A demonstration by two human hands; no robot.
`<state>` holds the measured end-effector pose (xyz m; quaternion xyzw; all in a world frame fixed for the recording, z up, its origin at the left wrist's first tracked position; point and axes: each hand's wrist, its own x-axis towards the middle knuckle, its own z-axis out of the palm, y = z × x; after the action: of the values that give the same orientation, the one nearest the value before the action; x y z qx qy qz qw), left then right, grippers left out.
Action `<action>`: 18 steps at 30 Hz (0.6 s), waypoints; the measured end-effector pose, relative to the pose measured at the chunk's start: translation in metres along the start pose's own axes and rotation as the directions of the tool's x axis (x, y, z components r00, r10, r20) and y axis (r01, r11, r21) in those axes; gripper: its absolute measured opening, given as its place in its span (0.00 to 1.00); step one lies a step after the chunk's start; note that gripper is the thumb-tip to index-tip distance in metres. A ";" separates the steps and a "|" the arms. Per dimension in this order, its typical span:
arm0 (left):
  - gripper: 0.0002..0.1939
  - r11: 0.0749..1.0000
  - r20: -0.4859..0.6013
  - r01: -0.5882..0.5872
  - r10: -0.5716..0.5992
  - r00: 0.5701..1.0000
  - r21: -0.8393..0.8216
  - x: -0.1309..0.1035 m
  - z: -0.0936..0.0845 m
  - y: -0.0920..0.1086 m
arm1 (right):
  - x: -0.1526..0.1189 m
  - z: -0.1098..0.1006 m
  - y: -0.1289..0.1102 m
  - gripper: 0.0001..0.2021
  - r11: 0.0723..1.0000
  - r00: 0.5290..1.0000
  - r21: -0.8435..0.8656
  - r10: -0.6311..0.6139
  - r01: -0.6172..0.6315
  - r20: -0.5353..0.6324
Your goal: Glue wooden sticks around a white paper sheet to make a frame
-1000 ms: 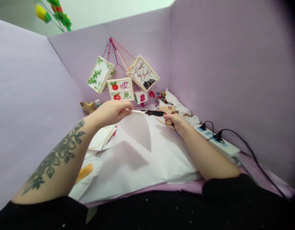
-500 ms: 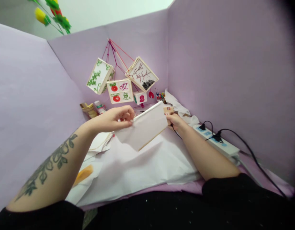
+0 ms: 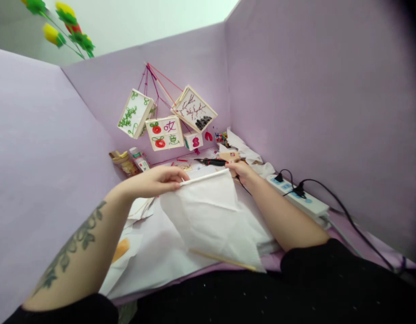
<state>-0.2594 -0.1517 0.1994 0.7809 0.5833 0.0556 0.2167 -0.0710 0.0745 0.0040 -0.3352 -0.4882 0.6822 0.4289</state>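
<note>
A thin white sheet (image 3: 208,211) hangs down in front of me, its top edge wrapped around a thin rod. My left hand (image 3: 164,181) is closed at the left end of that edge, thumb below and fingers above. At the right end, my right hand (image 3: 243,173) grips the top corner; its fingertips are partly hidden. Near the sheet's lower edge a slim wooden stick (image 3: 224,259) shows, slanting down to the right. Just beyond my right hand lie black-handled pliers (image 3: 213,162) and a tan piece with a small label (image 3: 229,156).
Painted box lanterns (image 3: 164,133) hang by cords on the back wall. A power strip (image 3: 299,195) with black plugs and cables lies at the right. A bottle (image 3: 139,158) and a yellowish container (image 3: 124,163) stand back left. Crumpled white paper (image 3: 243,146) lines the right wall.
Both hands have come lower in view. The sheet's top edge is now nearer level, and its lower part has swung down toward me. The pliers have come into view behind it.
</note>
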 end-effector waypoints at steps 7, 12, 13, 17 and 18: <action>0.16 0.961 0.034 0.275 -0.275 0.961 0.000 0.044 0.075 -0.100 | -0.009 0.004 -0.010 0.09 0.997 0.997 0.034 0.073 -0.072 -0.037; 0.16 0.924 -0.078 0.378 -0.374 0.924 0.054 0.060 0.103 -0.140 | -0.010 0.003 -0.011 0.09 0.997 0.997 0.017 0.074 -0.074 -0.027; 0.16 0.920 -0.111 0.387 -0.380 0.918 0.054 0.062 0.105 -0.144 | -0.011 0.003 -0.012 0.08 0.998 0.998 0.011 0.066 -0.066 -0.023; 0.19 0.892 -0.345 0.447 -0.401 0.848 0.061 0.059 0.105 -0.143 | -0.013 0.004 -0.013 0.08 0.996 0.996 0.007 0.085 -0.085 -0.016; 0.18 0.885 -0.407 0.461 -0.397 0.823 0.068 0.052 0.106 -0.137 | -0.014 0.005 -0.012 0.08 0.995 0.995 0.014 0.097 -0.097 -0.007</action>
<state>-0.3285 -0.1008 0.0406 0.6182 0.7774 0.1081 0.0414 -0.0669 0.0615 0.0176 -0.3583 -0.4648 0.7042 0.3995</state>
